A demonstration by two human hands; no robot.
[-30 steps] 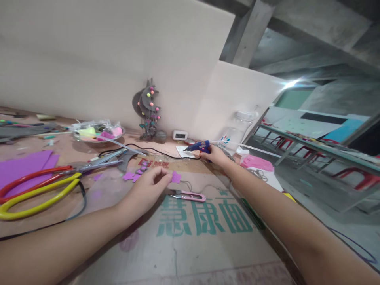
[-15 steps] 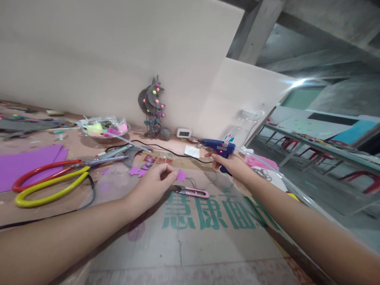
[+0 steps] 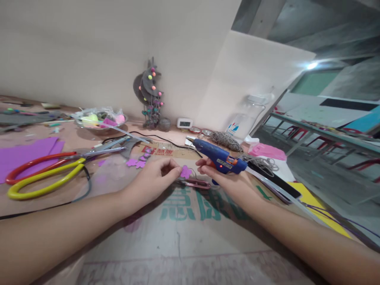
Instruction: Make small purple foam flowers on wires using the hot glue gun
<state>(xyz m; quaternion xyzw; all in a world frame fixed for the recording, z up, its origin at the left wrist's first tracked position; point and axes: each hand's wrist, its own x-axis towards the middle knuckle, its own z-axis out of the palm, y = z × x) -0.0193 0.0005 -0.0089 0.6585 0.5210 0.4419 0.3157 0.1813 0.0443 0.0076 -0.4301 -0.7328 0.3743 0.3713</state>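
Note:
Between thumb and fingertips my left hand (image 3: 162, 176) pinches a small purple flower (image 3: 186, 171), which sticks out to the right. My right hand (image 3: 222, 174) is wrapped round the handle of a blue glue gun (image 3: 218, 154), whose nozzle points to the upper left and whose red light is lit. A clear glue stick (image 3: 267, 180) runs out of its back end. Just below the flower lies a pair of pink thread snips (image 3: 196, 183). More purple flowers (image 3: 136, 163) rest on the table behind my left hand.
Scissors with red and yellow handles (image 3: 47, 174) lie at left over purple sheets (image 3: 29, 154). Behind are a bowl (image 3: 101, 126) of coloured pieces, a grey moon ornament (image 3: 150, 95), a small clock (image 3: 184, 123), grey yarn (image 3: 225, 140) and a clear bottle (image 3: 245, 118).
My right hand has brought the glue gun nearer, towards the flower in my left hand. The left hand keeps its pinch. The view has shifted slightly.

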